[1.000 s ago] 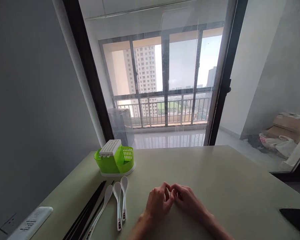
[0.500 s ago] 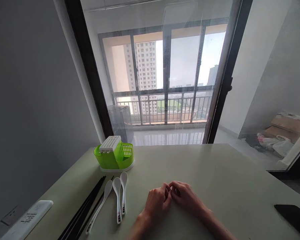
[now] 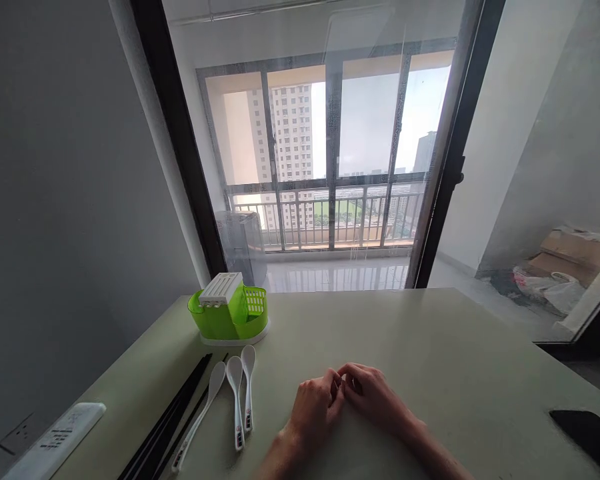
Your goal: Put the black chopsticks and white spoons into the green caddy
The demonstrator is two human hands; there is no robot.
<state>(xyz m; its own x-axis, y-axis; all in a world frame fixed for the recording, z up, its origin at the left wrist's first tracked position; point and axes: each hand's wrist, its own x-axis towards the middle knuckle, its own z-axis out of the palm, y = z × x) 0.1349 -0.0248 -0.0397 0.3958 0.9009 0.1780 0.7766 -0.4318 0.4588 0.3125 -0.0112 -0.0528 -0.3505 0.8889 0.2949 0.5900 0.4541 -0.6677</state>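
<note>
My left hand and my right hand rest together on the table, fingers curled in and fingertips touching each other. Nothing shows in either hand. To the left of my left hand lie three white spoons, bowls pointing away from me. Beside them is a bundle of black chopsticks, with one chopstick partly under the leftmost spoon. Behind the spoons stands a green utensil caddy with a white slotted top and a white base.
A white power strip lies along the table's left edge, near a wall socket. At the right edge is a flat black object. Glass doors stand beyond the table, with a cardboard box and plastic bags on the floor to the right.
</note>
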